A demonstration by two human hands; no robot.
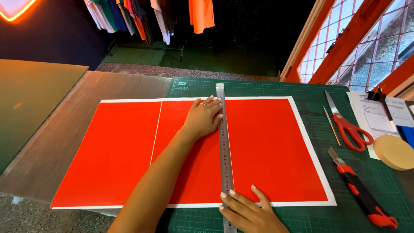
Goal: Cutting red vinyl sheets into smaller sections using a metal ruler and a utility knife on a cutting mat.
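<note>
Right hand resting at near edge of the sheet, fingertips pressing the near end of the ruler; grip flat and open, holding nothing, only pinning. Ruler lying lengthwise, running near to far across the red sheet, slightly right of its middle, far end reaching past the sheet's white border onto the mat. Left hand lying further up, palm down on the sheet, fingers spread and touching the ruler's left edge near its far end; grip likewise open, flat, clasping nothing. Left forearm crossing the sheet diagonally from the near edge.

Sheet lying flat, red with thin white border, a thin white line running near to far through its left part. Left portion overhanging the mat onto the grey worktop.

Right of the sheet, all well apart from both hands: knife with red and black handle lying nearest on the mat; round tan disc beyond it; red-handled scissors further off, with a slim metal tool just beside them; papers under a black clip at the far right.

Clothes hanging on a rail in the far background.
</note>
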